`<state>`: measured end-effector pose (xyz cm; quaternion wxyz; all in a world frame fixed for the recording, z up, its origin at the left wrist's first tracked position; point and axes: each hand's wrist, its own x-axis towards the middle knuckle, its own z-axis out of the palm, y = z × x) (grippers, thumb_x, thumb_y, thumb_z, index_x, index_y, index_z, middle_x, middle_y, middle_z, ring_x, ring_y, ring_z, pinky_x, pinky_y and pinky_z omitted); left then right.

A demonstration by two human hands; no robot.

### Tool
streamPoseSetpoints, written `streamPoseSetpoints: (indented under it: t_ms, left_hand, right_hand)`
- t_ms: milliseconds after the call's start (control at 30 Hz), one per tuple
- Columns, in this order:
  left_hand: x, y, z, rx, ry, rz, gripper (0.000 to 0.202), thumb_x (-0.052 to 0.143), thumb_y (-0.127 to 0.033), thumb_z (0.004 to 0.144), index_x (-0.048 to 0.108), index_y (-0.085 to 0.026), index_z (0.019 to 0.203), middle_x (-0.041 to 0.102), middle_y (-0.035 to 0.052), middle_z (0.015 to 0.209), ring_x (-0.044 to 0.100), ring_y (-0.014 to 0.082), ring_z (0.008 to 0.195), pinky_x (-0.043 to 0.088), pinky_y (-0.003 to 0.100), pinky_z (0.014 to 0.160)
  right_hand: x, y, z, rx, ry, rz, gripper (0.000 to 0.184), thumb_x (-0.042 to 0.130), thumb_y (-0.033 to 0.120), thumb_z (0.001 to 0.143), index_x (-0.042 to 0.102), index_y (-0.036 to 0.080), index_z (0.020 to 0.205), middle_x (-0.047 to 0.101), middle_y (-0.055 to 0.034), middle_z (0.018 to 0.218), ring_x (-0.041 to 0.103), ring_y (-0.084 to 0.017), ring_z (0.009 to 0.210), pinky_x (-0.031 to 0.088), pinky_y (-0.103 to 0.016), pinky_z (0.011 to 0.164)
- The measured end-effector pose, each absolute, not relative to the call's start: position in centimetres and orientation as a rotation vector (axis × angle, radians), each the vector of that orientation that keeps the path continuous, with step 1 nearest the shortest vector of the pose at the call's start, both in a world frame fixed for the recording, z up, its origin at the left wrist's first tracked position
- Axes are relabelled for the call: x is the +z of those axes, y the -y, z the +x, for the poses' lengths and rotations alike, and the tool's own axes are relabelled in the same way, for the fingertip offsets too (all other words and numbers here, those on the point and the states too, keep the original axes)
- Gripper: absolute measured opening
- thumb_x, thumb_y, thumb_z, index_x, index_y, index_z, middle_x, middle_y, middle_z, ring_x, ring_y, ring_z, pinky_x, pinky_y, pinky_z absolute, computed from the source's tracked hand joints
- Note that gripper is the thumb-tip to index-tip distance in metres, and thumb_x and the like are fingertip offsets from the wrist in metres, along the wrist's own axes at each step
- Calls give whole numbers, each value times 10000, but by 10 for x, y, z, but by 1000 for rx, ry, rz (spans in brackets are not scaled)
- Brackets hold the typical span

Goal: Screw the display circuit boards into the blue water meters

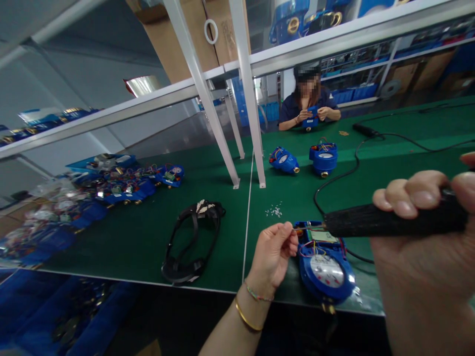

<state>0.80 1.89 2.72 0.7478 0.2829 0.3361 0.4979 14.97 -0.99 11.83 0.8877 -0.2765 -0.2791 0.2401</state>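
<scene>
My right hand (419, 198) is wrapped round the black handle of an electric screwdriver (371, 221), held level with its thin bit pointing left. At the bit's tip, my left hand (276, 249) is closed in a pinch; whatever is between the fingertips is too small to make out. Below both hands lies a blue water meter (326, 272) with its upper housing open, showing coloured wires and a small display (321, 236). Its round dial faces up, and a brass fitting points toward me. Small silvery screws (275, 211) lie scattered on the green bench just beyond my left hand.
A black head strap (193, 242) lies left of my arm. Two blue meters (284, 159) stand farther back, before a co-worker (309, 99) holding another. White posts (247, 94) rise from the bench. Piled meters (126, 188) fill the left; a black cord (336, 180) crosses the right.
</scene>
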Motion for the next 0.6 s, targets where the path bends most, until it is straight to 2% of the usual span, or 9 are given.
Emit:
streamPoseSetpoints:
  t_ms: [233, 433, 533, 600]
  left_hand:
    - [27, -20, 7, 1108, -819, 966, 416, 792, -476, 690, 615, -117, 579, 592, -6, 490, 471, 35, 380, 322, 155, 397]
    - [25, -23, 8, 969, -855, 1111, 464, 774, -541, 689, 602, -134, 549, 514, -36, 449, 359, 19, 356, 215, 169, 375]
    - [24, -24, 7, 947, -853, 1243, 518, 653, -643, 767, 682, -132, 691, 544, -17, 512, 365, 38, 381, 246, 188, 395]
    - [26, -26, 5, 1033, -932, 1429, 571, 501, -666, 863, 720, -139, 855, 604, 19, 615, 449, 75, 455, 347, 213, 454]
  right_hand:
    - [121, 10, 156, 540, 571, -574, 223, 670, 138, 610, 665, 278, 784, 365, 37, 518, 312, -107, 452, 261, -333, 449]
    - [118, 7, 171, 564, 571, -579, 198, 667, 159, 613, 638, 255, 783, 362, 41, 525, 318, -98, 446, 262, -328, 451]
    - [116, 7, 178, 585, 564, -573, 215, 654, 169, 608, 616, 245, 806, 360, 49, 526, 322, -91, 452, 279, -306, 453]
    - [115, 8, 185, 566, 563, -570, 239, 640, 197, 617, 588, 240, 846, 352, 62, 532, 313, -90, 459, 293, -277, 455]
